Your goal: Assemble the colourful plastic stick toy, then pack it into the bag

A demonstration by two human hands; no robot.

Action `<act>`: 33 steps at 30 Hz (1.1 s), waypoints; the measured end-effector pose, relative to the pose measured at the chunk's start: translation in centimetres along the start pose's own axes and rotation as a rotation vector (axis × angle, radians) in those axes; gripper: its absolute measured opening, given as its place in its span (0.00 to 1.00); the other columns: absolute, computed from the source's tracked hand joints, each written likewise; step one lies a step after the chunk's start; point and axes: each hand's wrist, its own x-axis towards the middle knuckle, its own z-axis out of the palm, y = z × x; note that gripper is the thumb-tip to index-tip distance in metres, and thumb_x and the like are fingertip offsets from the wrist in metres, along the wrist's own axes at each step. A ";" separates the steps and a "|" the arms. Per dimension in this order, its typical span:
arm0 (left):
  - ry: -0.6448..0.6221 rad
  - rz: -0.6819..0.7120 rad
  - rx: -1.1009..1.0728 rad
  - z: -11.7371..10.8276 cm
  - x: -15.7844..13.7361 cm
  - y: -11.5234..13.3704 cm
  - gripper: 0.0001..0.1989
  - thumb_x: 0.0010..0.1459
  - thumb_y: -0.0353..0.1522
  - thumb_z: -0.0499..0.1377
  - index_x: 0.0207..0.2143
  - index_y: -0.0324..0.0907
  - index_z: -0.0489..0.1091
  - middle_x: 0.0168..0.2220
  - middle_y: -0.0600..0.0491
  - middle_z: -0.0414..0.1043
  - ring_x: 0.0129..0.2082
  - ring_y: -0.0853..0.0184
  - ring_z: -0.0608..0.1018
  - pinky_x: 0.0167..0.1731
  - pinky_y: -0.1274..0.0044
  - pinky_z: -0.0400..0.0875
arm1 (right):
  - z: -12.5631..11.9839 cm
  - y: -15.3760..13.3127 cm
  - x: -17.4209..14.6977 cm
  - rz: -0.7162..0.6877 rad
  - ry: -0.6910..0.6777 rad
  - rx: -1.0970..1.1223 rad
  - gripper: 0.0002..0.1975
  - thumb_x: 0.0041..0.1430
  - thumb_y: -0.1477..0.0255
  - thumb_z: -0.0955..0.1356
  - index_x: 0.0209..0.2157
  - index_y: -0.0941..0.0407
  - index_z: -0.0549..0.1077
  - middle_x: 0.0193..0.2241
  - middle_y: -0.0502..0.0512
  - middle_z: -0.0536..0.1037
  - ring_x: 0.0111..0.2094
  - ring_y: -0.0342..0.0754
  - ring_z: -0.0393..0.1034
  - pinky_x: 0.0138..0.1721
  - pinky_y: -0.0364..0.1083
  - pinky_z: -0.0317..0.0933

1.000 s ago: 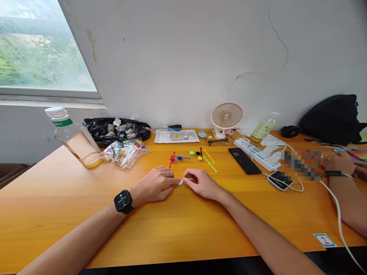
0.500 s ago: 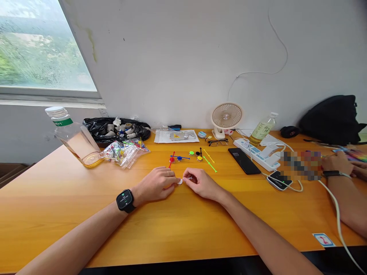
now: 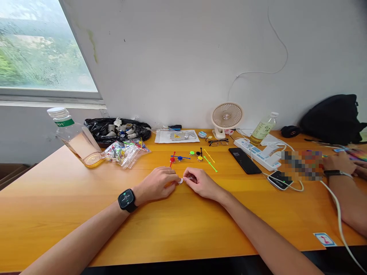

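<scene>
Left hand (image 3: 157,184) touches a white disc (image 3: 180,181) (grip unclear); right hand (image 3: 201,184) pinches a white sliver (image 3: 190,177). Uneven pressure could skid the disc.

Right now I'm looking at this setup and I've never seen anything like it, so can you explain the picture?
There's no machine: these are a person's bare hands, seen from a camera worn on the head, looking forward and down. The left hand, with a watch above it, touches a small white disc. The right hand seems to pinch a thin white piece. Beyond lie coloured parts, including a yellow disc and green arrow. A phone and fan share the table.
</scene>
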 end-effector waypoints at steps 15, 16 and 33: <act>0.025 -0.031 -0.082 0.5 -0.2 0.1 0.11 0.59 0.26 0.59 0.43 0.45 0.75 0.39 0.50 0.78 0.40 0.61 0.79 0.44 0.71 0.74 | -0.2 -0.1 0.1 0.001 0.038 -0.051 0.07 0.67 0.68 0.68 0.37 0.55 0.76 0.31 0.51 0.78 0.28 0.44 0.65 0.31 0.44 0.58; 0.034 -0.035 -0.080 0.5 -0.2 0.2 0.10 0.59 0.27 0.59 0.43 0.46 0.75 0.40 0.50 0.78 0.41 0.61 0.79 0.44 0.70 0.75 | -0.5 -0.1 0.2 0.009 0.080 -0.055 0.07 0.67 0.66 0.68 0.38 0.55 0.77 0.33 0.52 0.79 0.28 0.44 0.66 0.31 0.44 0.59; 0.386 -0.171 -0.045 -1.4 -0.7 0.1 0.14 0.70 0.33 0.56 0.55 0.45 0.72 0.51 0.45 0.75 0.50 0.57 0.76 0.51 0.64 0.72 | -2.9 0.0 0.5 0.255 0.417 0.273 0.29 0.66 0.44 0.66 0.29 0.55 0.78 0.16 0.46 0.59 0.19 0.44 0.52 0.26 0.46 0.50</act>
